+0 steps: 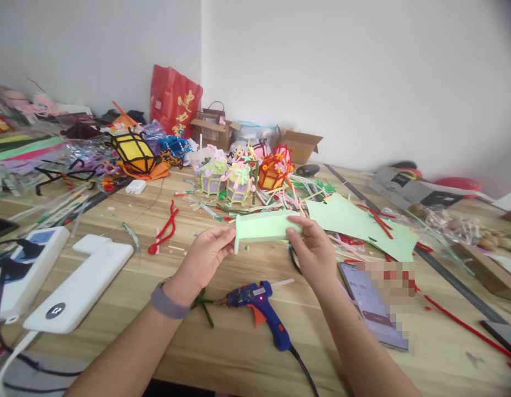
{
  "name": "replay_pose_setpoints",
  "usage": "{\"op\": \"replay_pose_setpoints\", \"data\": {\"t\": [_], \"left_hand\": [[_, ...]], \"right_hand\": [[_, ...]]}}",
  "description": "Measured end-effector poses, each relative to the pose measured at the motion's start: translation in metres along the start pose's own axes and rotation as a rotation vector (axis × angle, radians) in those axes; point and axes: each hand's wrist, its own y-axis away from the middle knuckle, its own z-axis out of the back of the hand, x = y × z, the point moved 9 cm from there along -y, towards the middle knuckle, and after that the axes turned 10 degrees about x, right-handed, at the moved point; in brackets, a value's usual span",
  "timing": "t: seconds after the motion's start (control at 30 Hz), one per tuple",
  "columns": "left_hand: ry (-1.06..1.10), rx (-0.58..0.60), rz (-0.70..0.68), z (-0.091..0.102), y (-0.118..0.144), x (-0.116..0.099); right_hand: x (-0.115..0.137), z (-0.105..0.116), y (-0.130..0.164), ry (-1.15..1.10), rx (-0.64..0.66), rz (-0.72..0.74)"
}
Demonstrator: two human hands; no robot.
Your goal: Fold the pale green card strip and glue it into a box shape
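Above the table I hold a strip of light green paper [264,226] between both hands. My left hand [208,253] pinches its left end, where a pale green fuzzy stem, like a pipe cleaner [237,243], runs along the short edge. The strip's right end is gripped by my right hand [315,251], thumb below and fingers above. Beneath my hands lies a blue hot glue gun [261,303], its small red light lit and a glue stick [283,283] at its back. A dark green pipe cleaner piece [206,309] rests by the nozzle.
Small pipe-cleaner lanterns [239,182] stand behind my hands, with green paper sheets [355,220] to their right. A phone [375,309] lies right of my right forearm. A white power bank [79,284] and power strip [30,273] lie left. Red pipe cleaners [168,229] are scattered about.
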Motion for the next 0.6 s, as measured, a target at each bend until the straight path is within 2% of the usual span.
{"op": "replay_pose_setpoints", "data": {"t": [0.2, 0.33, 0.5, 0.53, 0.6], "left_hand": [[-0.014, 0.031, 0.005, 0.0, 0.0, -0.004], [-0.077, 0.007, -0.02, 0.004, 0.0, -0.006], [-0.02, -0.092, -0.118, 0.012, 0.0, -0.015], [0.017, -0.105, -0.134, 0.013, -0.001, -0.015], [0.081, -0.115, -0.149, 0.013, -0.002, -0.014]], "right_hand": [[0.007, -0.004, -0.013, 0.006, 0.044, 0.017], [0.012, -0.01, -0.019, 0.065, 0.052, 0.029], [0.042, 0.001, -0.011, 0.284, -0.095, 0.184], [0.049, 0.0, -0.007, 0.331, -0.095, 0.208], [0.059, -0.011, 0.001, 0.393, -0.004, 0.236]]}}
